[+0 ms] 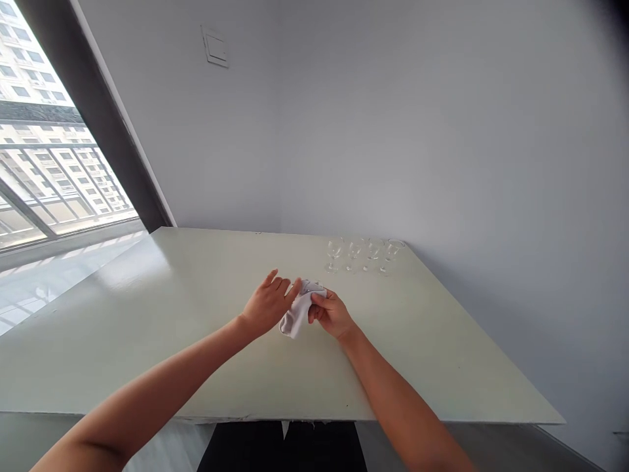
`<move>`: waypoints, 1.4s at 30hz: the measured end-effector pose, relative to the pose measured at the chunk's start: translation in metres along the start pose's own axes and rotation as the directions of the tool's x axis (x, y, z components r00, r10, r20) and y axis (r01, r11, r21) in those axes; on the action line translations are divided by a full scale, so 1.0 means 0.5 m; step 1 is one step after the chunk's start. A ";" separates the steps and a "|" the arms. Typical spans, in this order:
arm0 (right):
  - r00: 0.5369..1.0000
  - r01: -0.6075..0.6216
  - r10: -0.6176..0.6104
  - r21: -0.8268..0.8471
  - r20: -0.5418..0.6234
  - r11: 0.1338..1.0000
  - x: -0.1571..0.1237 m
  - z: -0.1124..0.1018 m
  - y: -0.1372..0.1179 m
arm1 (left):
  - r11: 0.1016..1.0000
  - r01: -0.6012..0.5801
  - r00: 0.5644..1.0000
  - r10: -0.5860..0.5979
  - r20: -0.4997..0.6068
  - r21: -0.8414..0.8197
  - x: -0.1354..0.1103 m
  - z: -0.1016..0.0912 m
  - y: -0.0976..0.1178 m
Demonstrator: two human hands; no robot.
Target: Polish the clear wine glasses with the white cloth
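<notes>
A white cloth [295, 320] is bunched between my two hands above the table, its lower end hanging down. My right hand [335, 314] is closed round the cloth's right side, thumb on top and fingers curled. From the left, my left hand [269, 303] pinches it near the top with the index finger; the thumb is mostly hidden and the outer fingers are lifted away. Something clear may show at the cloth's upper edge, but I cannot make it out. Beyond my hands, several stemmed glasses [354, 250] stand upright in a row.
The pale table [206, 367] reaches from its near edge to the wall [417, 131]. The glasses stand near its far right corner. A window [54, 144] is at the left, and a light switch [215, 48] is on the wall.
</notes>
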State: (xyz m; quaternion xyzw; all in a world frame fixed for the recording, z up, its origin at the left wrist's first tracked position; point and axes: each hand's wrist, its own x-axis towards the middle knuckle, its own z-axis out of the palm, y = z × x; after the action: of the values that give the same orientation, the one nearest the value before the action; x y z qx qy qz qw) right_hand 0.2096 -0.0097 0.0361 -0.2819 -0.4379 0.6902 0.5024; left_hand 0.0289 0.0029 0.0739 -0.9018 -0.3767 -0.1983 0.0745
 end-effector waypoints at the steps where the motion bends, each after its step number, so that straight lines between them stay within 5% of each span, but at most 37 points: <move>1: 1.000 -0.013 0.013 0.027 0.008 1.000 0.001 -0.002 -0.001 | 1.000 -0.021 0.999 0.020 0.041 0.022 0.003 -0.010 -0.004; 4: 1.000 -0.020 0.019 0.010 0.025 1.000 -0.001 -0.004 0.001 | 1.000 -0.013 0.982 0.008 0.187 0.027 0.013 -0.035 -0.014; 7: 0.995 -0.027 0.036 -0.100 0.092 0.995 -0.009 -0.001 -0.002 | 0.966 0.171 0.919 -0.086 0.384 -0.192 0.021 -0.061 -0.030; 11: 0.952 -0.071 0.134 -0.229 0.274 0.971 -0.024 0.005 -0.016 | 0.650 0.507 0.644 0.151 0.750 -0.566 0.019 -0.088 -0.060; 13: 0.945 -0.072 0.146 -0.248 0.292 0.966 -0.026 0.007 -0.018 | 0.605 0.545 0.577 0.232 0.783 -0.581 0.010 -0.089 -0.065; 14: 0.953 -0.073 0.138 -0.238 0.271 0.968 -0.024 0.008 -0.016 | 0.655 0.507 0.599 0.198 0.775 -0.560 0.004 -0.086 -0.063; 16: 0.978 -0.080 0.109 -0.162 0.180 0.984 -0.017 0.010 -0.006 | 0.850 0.330 0.745 0.033 0.666 -0.411 -0.009 -0.073 -0.049; 18: 0.995 -0.080 0.080 -0.007 0.060 0.997 -0.009 0.014 0.008 | 0.988 0.111 0.911 -0.057 0.409 -0.107 -0.019 -0.059 -0.031; 19: 0.997 -0.078 0.077 0.073 0.015 0.994 -0.007 0.016 0.015 | 0.999 0.025 0.953 -0.036 0.302 0.040 -0.022 -0.053 -0.025; 21: 0.995 -0.095 0.097 0.159 -0.001 0.983 -0.007 0.023 0.028 | 0.975 -0.105 0.971 0.057 0.233 0.196 -0.023 -0.047 -0.020; 24: 0.981 -0.158 0.151 0.053 0.122 0.986 -0.015 0.034 0.040 | 0.972 -0.183 0.949 0.135 0.285 0.150 -0.017 -0.049 -0.035; 28: 0.987 -0.035 0.060 -0.168 0.148 0.985 -0.027 0.050 0.043 | 0.992 -0.031 0.922 0.077 0.379 -0.126 -0.007 -0.070 -0.071; 30: 0.985 0.073 -0.021 -0.306 0.172 0.949 -0.030 0.052 0.039 | 0.933 0.125 0.869 0.062 0.491 -0.338 -0.005 -0.085 -0.085; 33: 0.935 0.314 -0.129 -0.601 0.330 0.735 -0.032 0.042 0.030 | 0.717 0.386 0.694 0.188 0.695 -0.580 -0.005 -0.102 -0.097; 36: 0.837 0.542 -0.270 -0.788 0.476 0.292 -0.026 0.018 0.023 | 0.487 0.585 0.566 0.327 0.757 -0.648 -0.012 -0.099 -0.099; 39: 0.755 0.532 -0.385 -0.839 0.531 -0.113 -0.016 -0.011 0.012 | 0.322 0.681 0.565 0.340 0.752 -0.657 -0.023 -0.079 -0.101; 42: 0.737 0.393 -0.508 -0.894 0.445 -0.214 -0.015 -0.031 -0.011 | 0.345 0.668 0.634 0.199 0.747 -0.659 -0.028 -0.060 -0.112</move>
State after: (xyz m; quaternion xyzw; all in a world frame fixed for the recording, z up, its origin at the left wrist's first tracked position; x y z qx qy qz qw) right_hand 0.2276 -0.0109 0.0335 -0.3946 -0.8314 -0.0633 0.3861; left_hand -0.0288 0.0244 0.0947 -0.7056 -0.3387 -0.0049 -0.6225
